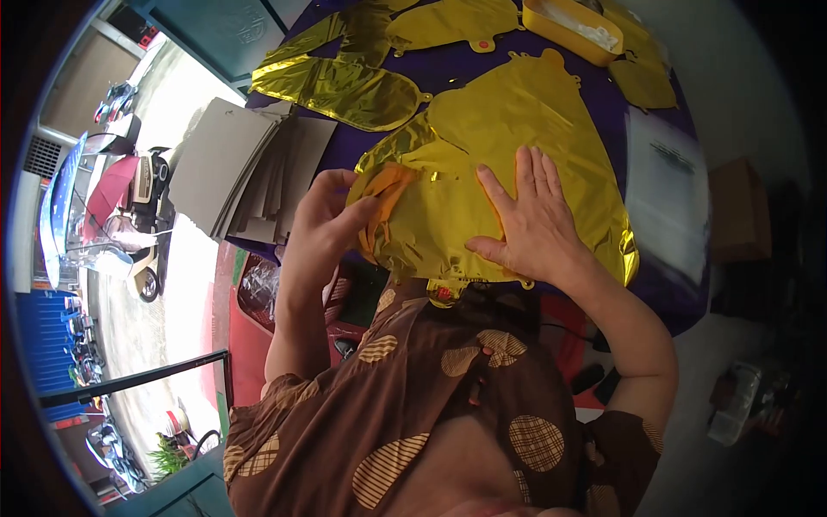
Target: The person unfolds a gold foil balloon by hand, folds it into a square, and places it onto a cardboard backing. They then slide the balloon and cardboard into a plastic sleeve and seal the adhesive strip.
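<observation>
A large gold foil sheet (pixel 517 112), shaped like a flat balloon, lies on the purple-covered table (pixel 616 159) and reaches its near edge. My right hand (pixel 530 215) rests flat on the foil with its fingers spread. At the foil's left edge my left hand (pixel 332 215) is closed, thumb against fingers, on a crumpled orange piece (pixel 389 194) that lies against the foil. A small tab with a red mark (pixel 444 294) hangs from the foil's near edge. More flat gold foil pieces (pixel 345 90) lie farther back.
A stack of grey cardboard sheets (pixel 224 164) sits at the table's left. A yellow tray (pixel 573 33) with white material stands at the back right. Clear plastic packaging (pixel 663 194) lies along the right edge. A cardboard box (pixel 739 211) is beyond it.
</observation>
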{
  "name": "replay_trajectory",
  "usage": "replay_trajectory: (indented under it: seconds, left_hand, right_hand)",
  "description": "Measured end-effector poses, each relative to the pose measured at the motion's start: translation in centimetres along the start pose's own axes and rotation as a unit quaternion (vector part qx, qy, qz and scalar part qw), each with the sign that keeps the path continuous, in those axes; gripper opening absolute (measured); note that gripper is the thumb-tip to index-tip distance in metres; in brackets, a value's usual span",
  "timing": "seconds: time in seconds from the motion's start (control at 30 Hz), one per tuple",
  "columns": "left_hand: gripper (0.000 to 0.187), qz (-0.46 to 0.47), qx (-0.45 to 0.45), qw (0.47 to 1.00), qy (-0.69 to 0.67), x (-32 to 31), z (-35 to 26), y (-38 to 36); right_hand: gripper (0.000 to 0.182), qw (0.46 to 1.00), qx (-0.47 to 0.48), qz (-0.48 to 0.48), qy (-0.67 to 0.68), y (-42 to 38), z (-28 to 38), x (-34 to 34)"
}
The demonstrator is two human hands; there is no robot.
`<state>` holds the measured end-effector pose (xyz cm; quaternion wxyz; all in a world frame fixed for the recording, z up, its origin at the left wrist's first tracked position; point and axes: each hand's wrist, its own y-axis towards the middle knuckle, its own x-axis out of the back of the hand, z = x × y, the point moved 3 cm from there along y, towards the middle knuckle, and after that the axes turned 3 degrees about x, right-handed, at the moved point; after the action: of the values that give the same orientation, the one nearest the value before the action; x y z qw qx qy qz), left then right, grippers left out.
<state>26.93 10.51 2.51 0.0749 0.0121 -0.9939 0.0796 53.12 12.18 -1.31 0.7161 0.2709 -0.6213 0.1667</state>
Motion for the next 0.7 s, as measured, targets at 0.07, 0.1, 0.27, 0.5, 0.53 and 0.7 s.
replay_trajectory:
  seconds: [0.07, 0.1, 0.27, 0.5, 0.53, 0.7]
  left_hand:
    - [0.05, 0.037, 0.014, 0.996, -0.075, 0.8, 0.8, 0.3]
    - [0.063, 0.065, 0.033, 0.988, -0.134, 0.9, 1.4, 0.3]
    - [0.07, 0.102, 0.018, 0.985, -0.134, 0.4, 3.7, -1.0]
    - [0.071, 0.027, -0.113, 0.993, 0.017, -2.8, 2.7, -3.5]
    - [0.072, 0.019, -0.148, 0.985, 0.085, -3.1, 2.6, -3.6]
    - [0.071, -0.046, -0.222, 0.945, 0.236, -4.9, 2.5, -3.9]
  right_hand:
    - [0.091, 1.0, -0.001, 0.001, 0.004, 0.0, 0.0, 0.1]
    - [0.091, 1.0, 0.0, 0.001, 0.007, 0.0, -0.1, 0.1]
    - [0.092, 1.0, -0.005, 0.004, 0.005, -0.1, -0.1, -0.1]
    - [0.092, 1.0, -0.014, 0.013, 0.002, -0.2, -0.1, -0.3]
    - [0.092, 1.0, -0.014, 0.013, 0.0, -0.2, -0.1, -0.3]
    - [0.092, 1.0, -0.016, 0.012, -0.003, -0.2, -0.1, -0.3]
